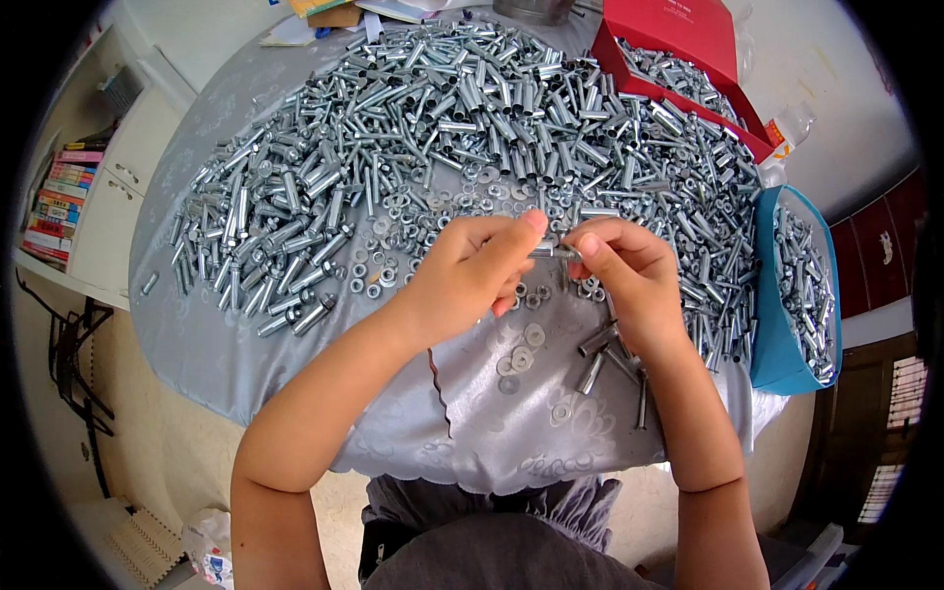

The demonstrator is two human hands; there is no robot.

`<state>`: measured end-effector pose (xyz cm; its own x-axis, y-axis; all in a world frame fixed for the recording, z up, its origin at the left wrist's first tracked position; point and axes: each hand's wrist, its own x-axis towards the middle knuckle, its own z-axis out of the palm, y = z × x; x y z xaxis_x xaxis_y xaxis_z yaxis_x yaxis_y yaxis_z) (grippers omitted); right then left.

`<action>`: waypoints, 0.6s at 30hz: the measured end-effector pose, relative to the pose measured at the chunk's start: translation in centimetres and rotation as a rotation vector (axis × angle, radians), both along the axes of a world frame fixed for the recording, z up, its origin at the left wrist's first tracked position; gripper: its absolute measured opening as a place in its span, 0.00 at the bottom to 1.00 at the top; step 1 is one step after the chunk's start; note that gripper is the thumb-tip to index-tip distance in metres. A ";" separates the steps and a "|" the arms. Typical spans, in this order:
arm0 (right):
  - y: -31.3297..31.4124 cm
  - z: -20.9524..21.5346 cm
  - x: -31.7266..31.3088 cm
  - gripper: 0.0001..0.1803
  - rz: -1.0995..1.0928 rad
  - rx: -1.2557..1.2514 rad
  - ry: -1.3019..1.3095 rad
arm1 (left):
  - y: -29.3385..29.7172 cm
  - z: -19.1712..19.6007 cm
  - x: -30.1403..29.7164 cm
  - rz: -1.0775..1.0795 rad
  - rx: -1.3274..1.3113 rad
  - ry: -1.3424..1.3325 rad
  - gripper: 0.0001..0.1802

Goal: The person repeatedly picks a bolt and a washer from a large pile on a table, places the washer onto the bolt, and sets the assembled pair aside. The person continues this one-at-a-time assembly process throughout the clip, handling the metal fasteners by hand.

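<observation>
Above the near middle of the table, my left hand (474, 264) is closed around a silver metal sleeve of an anchor bolt (547, 251), held roughly level. Its threaded end points to the right, where the thumb and fingers of my right hand (634, 280) pinch it. Whether a nut or washer sits between those fingertips is too small to tell. Just below the hands lie several hex nuts (534, 299) and flat washers (521, 358). A few loose sleeves and bolts (593, 374) rest beside my right wrist.
A large heap of metal bolts and sleeves (433, 98) covers the far half of the table with grey cloth (393, 433). A red box (678, 44) and a blue box (772, 295), both filled with bolts, stand at the right. Assembled anchors (313, 313) lie at the left.
</observation>
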<state>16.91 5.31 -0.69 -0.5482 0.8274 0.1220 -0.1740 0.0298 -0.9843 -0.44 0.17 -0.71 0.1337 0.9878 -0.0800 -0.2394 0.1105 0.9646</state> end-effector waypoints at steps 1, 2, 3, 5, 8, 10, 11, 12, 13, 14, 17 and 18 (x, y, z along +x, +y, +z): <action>-0.1 0.1 0.0 0.09 -0.003 -0.009 -0.001 | 0.0 -0.1 -0.1 0.005 0.001 -0.010 0.25; -0.3 0.4 0.0 0.09 -0.006 -0.017 -0.003 | 0.0 -0.1 -0.1 0.009 0.001 -0.021 0.25; -0.5 0.7 0.0 0.09 -0.009 -0.025 -0.004 | 0.0 -0.2 -0.1 0.017 0.004 -0.018 0.25; -0.6 0.7 -0.1 0.09 -0.005 0.003 -0.005 | 0.1 -0.2 0.0 0.032 0.008 -0.012 0.25; -0.7 0.8 -0.1 0.10 0.010 0.017 -0.008 | 0.0 -0.1 0.1 0.006 0.018 0.004 0.25; -0.7 0.7 -0.1 0.10 0.017 0.025 -0.020 | -0.1 0.0 0.2 -0.045 -0.001 0.003 0.25; -0.7 0.7 -0.1 0.10 0.019 0.031 -0.031 | -0.1 0.0 0.3 -0.070 -0.011 0.003 0.24; -0.8 0.7 -0.1 0.10 0.023 0.037 -0.041 | -0.1 0.0 0.2 -0.079 -0.024 -0.014 0.24; -0.8 0.5 -0.2 0.10 0.022 0.074 -0.031 | -0.1 -0.1 0.2 -0.088 -0.036 -0.032 0.24; -0.8 0.3 -0.2 0.10 0.021 0.111 -0.021 | -0.1 -0.1 0.1 -0.096 -0.049 -0.049 0.24; -0.8 0.1 -0.6 0.10 0.019 0.199 0.046 | -0.2 0.3 0.1 -0.105 -0.082 -0.147 0.24; -0.8 0.1 -0.6 0.10 0.018 0.226 0.074 | -0.2 0.6 0.1 -0.084 -0.099 -0.172 0.24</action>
